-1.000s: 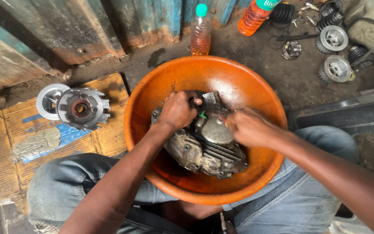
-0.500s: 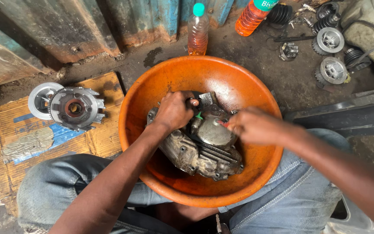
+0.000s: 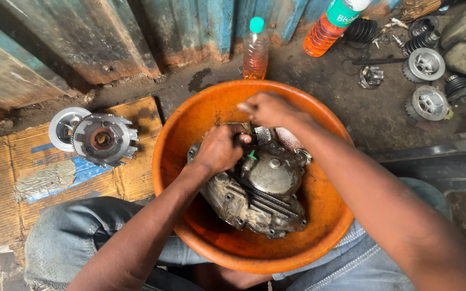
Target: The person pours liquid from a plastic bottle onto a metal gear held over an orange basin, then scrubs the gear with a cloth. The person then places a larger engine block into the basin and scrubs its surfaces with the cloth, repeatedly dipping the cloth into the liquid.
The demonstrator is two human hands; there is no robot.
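Sitting in an orange plastic basin (image 3: 190, 134) is a grimy metal engine case (image 3: 260, 196), tilted, with a thin film of reddish liquid pooled at the basin's bottom. Basin rests on the person's lap, between knees in blue jeans (image 3: 66, 237).

Left hand (image 3: 219, 148) is clenched on the upper end of the engine case, fingers wrapped round a small part there; exactly what it grips is hidden by the fist. Right hand (image 3: 268, 108) hovers just above the case's top edge, fingers loosely curled and released, holding nothing visible.

Two plastic bottles of orange-red liquid: one upright with a green cap (image 3: 255, 51) just beyond the basin's far rim, one lying tilted (image 3: 330, 27) farther right.

Ground is dark, oily dirt. Flattened cardboard (image 3: 6, 172) lies to the left, carrying a round clutch part (image 3: 103, 139) with a silver disc (image 3: 63, 124) touching it behind. More round toothed metal parts (image 3: 427, 81) are scattered top right, well apart from the basin. Rusty, blue-painted metal sheeting (image 3: 136, 32) stands along the back.

Engine case: dull grey, caked in brown grease, finned along its lower side, with a rounded cover on top and a small green mark near the left hand.
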